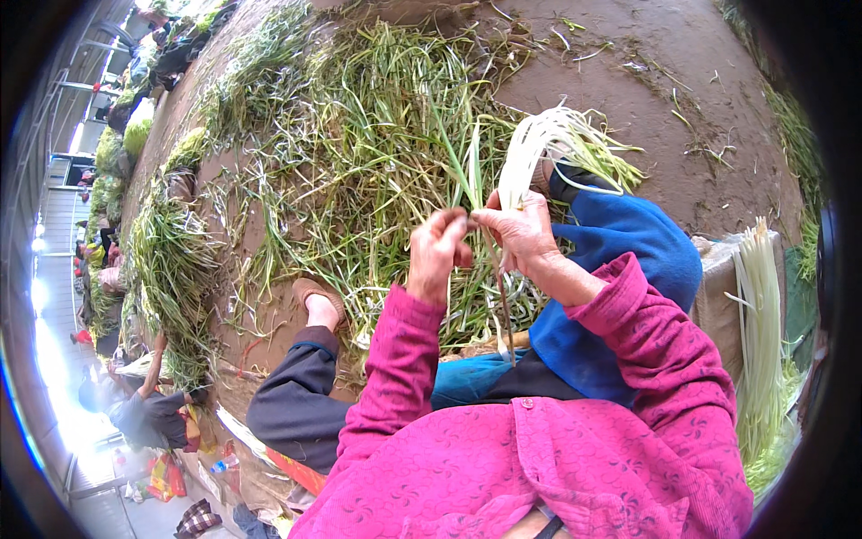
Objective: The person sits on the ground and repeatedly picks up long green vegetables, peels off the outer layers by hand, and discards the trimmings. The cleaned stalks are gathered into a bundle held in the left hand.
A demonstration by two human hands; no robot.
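Observation:
My right hand (524, 229) is closed round a bunch of pale garlic shoots (539, 151), whose white and yellow-green ends droop over to the right. Just left of it, my left hand (441, 252) has its fingers bent near a single green leafy stalk (474, 176). The stalk stands up between the two hands, and a thin brownish strip hangs below it past my right fingertips. Whether the left fingers pinch the stalk cannot be made out. Beneath both hands spreads a heap of loose green stalks and leaves (390, 141).
Pale trimmed shoots (761, 337) lie on a cloth-covered block (717, 303) at my right. A large green bundle (172, 263) lies to the left, beside a seated co-worker (151, 411). My knee under blue cloth (626, 236) is close to my right hand. More people and bundles are farther left.

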